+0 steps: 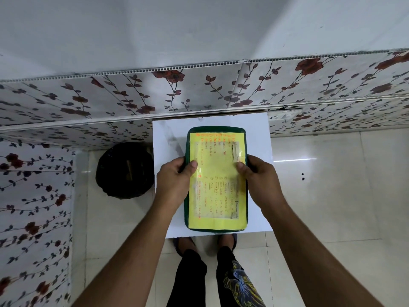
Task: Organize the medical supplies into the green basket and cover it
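A dark green lid (217, 180) with a yellow handwritten sheet taped on top lies over the green basket, which is hidden beneath it. It stands on a small white table (164, 138). My left hand (176, 177) grips the lid's left edge, thumb pressed on the yellow sheet. My right hand (256, 173) grips the right edge the same way. No medical supplies are visible; whatever is inside is covered.
A black round bin (125, 170) stands on the tiled floor just left of the table. A floral-patterned wall runs behind the table and along the left side. My legs and feet (184, 242) are at the table's near edge. Glossy floor tiles extend to the right.
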`<act>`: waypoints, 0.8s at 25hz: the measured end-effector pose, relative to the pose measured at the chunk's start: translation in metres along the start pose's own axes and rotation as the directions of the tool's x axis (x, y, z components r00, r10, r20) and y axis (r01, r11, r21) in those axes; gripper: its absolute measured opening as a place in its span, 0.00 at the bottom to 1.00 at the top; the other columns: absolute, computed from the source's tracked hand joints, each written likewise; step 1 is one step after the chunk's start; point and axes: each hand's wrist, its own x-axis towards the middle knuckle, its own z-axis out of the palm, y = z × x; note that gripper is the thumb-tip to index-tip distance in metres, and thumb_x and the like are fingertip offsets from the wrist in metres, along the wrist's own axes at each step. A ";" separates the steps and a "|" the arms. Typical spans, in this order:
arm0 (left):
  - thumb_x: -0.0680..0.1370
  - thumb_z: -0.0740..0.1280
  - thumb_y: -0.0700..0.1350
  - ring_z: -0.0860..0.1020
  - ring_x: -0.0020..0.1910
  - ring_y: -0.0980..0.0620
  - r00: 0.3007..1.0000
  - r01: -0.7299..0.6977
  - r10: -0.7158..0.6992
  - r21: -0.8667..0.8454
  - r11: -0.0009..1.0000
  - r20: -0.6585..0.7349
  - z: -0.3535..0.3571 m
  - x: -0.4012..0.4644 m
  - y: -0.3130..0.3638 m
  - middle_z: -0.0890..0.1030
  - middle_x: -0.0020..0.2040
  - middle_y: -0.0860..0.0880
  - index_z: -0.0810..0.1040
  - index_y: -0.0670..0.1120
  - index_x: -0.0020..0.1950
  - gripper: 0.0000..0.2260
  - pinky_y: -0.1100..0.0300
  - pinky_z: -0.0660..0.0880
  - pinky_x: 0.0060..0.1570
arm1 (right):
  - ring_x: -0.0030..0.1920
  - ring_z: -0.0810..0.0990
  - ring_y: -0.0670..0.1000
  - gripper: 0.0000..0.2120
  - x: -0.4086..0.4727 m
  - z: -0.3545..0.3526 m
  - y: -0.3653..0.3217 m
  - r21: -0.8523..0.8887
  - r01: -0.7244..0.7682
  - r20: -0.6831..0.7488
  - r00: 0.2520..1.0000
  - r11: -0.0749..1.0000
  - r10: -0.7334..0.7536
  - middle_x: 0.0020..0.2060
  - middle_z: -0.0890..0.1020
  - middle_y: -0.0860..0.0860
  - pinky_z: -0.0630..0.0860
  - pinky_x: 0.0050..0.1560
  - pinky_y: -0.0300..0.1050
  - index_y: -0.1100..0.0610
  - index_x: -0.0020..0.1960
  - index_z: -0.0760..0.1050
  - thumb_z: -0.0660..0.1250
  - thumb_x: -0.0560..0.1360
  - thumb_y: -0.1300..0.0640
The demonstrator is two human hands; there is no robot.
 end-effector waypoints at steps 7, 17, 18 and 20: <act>0.73 0.69 0.63 0.82 0.55 0.54 0.976 0.110 -0.118 0.051 0.993 0.186 -0.022 -0.031 -0.006 0.85 0.52 0.59 0.81 0.66 0.52 0.09 0.49 0.78 0.56 | 0.55 0.83 0.50 0.22 -0.020 -0.010 0.007 -0.024 -0.067 0.122 0.990 0.997 0.069 0.60 0.82 0.48 0.80 0.57 0.57 0.49 0.69 0.74 0.68 0.77 0.46; 0.73 0.74 0.40 0.82 0.54 0.49 0.963 0.155 -0.176 0.113 0.981 0.205 -0.019 -0.065 -0.024 0.85 0.55 0.50 0.78 0.59 0.55 0.17 0.48 0.79 0.57 | 0.59 0.81 0.56 0.26 -0.050 -0.011 0.029 -0.137 -0.111 0.240 0.961 0.984 0.141 0.60 0.80 0.47 0.81 0.54 0.60 0.46 0.66 0.69 0.75 0.72 0.58; 0.73 0.74 0.40 0.82 0.54 0.50 0.967 0.155 -0.171 0.098 0.983 0.188 -0.018 -0.066 -0.025 0.85 0.55 0.50 0.78 0.59 0.57 0.18 0.48 0.79 0.57 | 0.59 0.80 0.56 0.27 -0.048 -0.012 0.027 -0.150 -0.096 0.241 0.962 0.984 0.131 0.60 0.80 0.47 0.81 0.55 0.60 0.46 0.67 0.69 0.75 0.72 0.58; 0.74 0.74 0.40 0.82 0.53 0.50 0.975 0.158 -0.166 0.067 0.985 0.150 -0.014 -0.067 -0.024 0.84 0.54 0.50 0.75 0.59 0.65 0.23 0.50 0.80 0.54 | 0.60 0.79 0.54 0.29 -0.044 -0.012 0.021 -0.178 -0.059 0.242 0.965 0.982 0.102 0.61 0.79 0.47 0.80 0.56 0.60 0.47 0.70 0.67 0.75 0.72 0.56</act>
